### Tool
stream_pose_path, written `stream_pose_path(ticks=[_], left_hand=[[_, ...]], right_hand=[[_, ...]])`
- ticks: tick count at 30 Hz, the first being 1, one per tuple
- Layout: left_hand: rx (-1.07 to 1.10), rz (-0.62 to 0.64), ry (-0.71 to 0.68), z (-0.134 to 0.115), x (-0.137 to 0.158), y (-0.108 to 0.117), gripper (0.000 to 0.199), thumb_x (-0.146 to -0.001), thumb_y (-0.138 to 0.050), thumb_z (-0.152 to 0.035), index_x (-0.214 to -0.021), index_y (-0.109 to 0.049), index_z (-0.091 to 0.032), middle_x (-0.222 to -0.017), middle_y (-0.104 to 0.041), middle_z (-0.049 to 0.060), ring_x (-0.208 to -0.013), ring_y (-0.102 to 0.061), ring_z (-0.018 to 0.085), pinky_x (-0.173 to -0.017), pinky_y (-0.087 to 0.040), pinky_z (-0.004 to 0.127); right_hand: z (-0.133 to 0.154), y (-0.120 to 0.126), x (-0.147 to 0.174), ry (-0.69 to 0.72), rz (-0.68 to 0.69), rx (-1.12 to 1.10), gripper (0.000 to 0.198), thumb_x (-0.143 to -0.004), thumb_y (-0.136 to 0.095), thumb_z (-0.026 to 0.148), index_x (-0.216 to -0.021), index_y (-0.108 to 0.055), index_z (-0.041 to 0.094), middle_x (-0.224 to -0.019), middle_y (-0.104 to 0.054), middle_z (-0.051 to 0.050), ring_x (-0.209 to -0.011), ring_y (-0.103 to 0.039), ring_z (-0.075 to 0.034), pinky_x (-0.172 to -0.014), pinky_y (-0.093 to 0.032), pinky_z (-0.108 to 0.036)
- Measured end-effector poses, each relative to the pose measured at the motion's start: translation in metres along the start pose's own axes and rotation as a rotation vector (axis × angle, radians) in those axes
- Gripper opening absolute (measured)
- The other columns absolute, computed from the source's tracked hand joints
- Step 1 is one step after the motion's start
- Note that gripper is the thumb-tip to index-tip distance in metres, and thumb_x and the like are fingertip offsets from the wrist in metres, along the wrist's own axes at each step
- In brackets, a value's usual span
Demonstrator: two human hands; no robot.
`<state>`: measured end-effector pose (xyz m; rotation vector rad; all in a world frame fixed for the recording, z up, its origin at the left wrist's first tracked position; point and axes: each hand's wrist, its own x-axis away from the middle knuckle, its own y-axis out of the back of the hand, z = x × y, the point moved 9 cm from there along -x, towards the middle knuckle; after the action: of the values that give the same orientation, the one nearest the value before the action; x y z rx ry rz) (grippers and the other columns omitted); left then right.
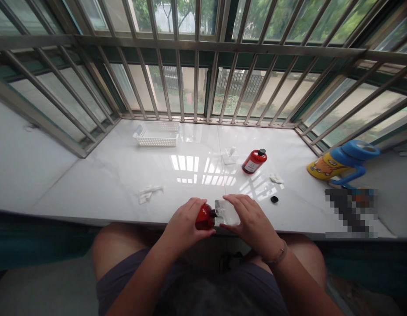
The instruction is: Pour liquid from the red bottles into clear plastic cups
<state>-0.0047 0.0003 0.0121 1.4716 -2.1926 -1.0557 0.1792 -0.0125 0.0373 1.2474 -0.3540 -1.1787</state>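
My left hand (186,221) is closed around a red bottle (205,217), tipped so that its dark neck points right. In my right hand (252,219) is a clear refill pouch (228,213), gripped by its sides. The pouch's spout meets the bottle's neck, or lies right at it; I cannot tell whether it is inside. Both are held at the front edge of the white marble counter (101,188). A small black cap (274,199) lies to the right of my right hand. Farther back a second red bottle (255,161) with a black cap and white label stands upright.
A white perforated basket (157,135) sits at the back left. Crumpled white tissues (150,193) lie at the left, with another crumpled piece (276,178) at the right. A small clear object (230,155) is near the standing bottle. A blue and yellow tumbler (341,160) is at the right. Metal bars (210,46) line the window.
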Motion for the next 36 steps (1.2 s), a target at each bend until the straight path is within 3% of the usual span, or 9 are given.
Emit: stream_pose_path(ticks=[36], left_hand=[[0.142, -0.018, 0.027, 0.007, 0.001, -0.001, 0.078, -0.072, -0.098, -0.033, -0.139, -0.058, -0.028, -0.136, -0.068, 0.008, -0.123, -0.070, 0.030, -0.106, -0.061, 0.047]], right_hand=[[0.012, 0.010, -0.009, 0.023, 0.059, 0.072, 0.073, -0.085, -0.083, 0.016, -0.151, -0.053, 0.027, -0.137, -0.070, -0.011, -0.124, -0.065, -0.036, -0.106, -0.055, -0.055]])
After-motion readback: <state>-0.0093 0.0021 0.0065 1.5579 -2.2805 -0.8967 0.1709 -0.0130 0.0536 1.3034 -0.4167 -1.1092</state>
